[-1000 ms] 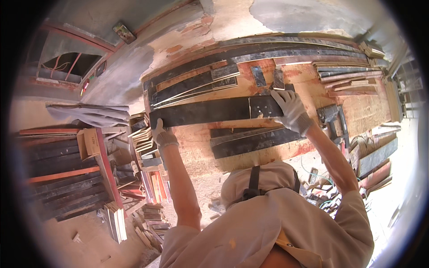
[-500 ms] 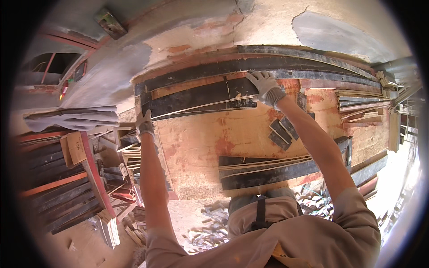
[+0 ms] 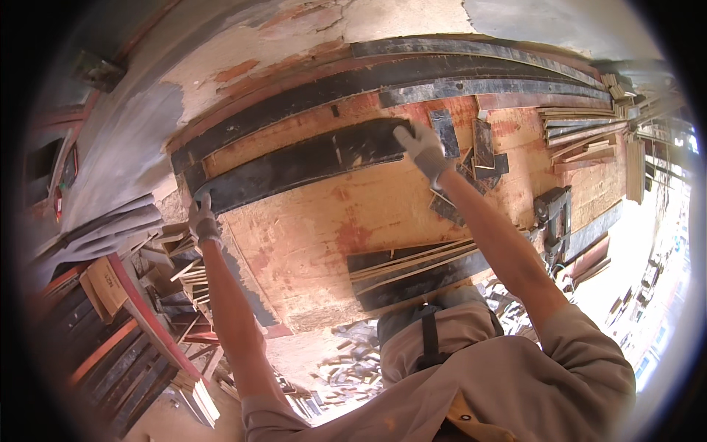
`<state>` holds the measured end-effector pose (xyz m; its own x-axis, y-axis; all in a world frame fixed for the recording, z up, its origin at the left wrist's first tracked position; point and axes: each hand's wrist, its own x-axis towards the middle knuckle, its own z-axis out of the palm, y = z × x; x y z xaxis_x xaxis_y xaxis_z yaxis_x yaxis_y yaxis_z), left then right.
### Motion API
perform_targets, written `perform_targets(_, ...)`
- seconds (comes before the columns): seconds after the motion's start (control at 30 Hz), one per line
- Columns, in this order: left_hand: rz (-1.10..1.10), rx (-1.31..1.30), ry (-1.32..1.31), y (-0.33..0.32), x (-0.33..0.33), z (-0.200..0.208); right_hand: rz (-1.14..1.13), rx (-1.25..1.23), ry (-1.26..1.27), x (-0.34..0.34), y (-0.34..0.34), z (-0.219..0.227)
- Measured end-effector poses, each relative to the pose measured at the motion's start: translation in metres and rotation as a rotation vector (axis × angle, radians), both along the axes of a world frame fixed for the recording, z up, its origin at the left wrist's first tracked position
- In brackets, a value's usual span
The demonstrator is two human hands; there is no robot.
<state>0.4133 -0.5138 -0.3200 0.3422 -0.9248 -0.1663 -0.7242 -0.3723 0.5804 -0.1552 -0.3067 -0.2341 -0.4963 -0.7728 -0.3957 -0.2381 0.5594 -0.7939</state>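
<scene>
A long black board (image 3: 294, 163) spans between my two gloved hands above the orange-brown wooden tabletop (image 3: 294, 250). My left hand (image 3: 202, 219), in a pale knit glove, is closed on the board's left end. At the right end, my right hand (image 3: 423, 152) grips it, with the fingers over the far corner; the underside of the grip is hidden. Nearer my body, another black board (image 3: 390, 295) lies at the front edge with several thin wooden strips (image 3: 420, 259) on it. Short dark offcuts (image 3: 482, 144) lie right of my right hand.
Long dark boards (image 3: 294, 99) line the table's back, by a peeling wall (image 3: 258, 44). Stacked strips (image 3: 582, 132) are at the right, near a dark metal clamp-like device (image 3: 552, 214). A rack of dark boards (image 3: 125, 368) stands left. Scrap pieces (image 3: 353, 357) cover the floor.
The pale narrow edge running between my hands has gone from sight; a broad black face now spans there. More offcuts show beside my right hand. The whole view has shifted and tilted.
</scene>
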Motion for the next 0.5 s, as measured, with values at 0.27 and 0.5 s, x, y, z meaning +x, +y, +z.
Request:
perform_targets(0.27, 0.086, 0.069, -0.034, 0.000, 0.025, -0.021, -0.079, 0.060, 0.197, 0.044, 0.009, -0.019)
perform_targets(0.5, 0.020, -0.155, -0.489, 0.045, -0.044, 0.039, -0.129, 0.070, 0.176, 0.018, 0.091, 0.014)
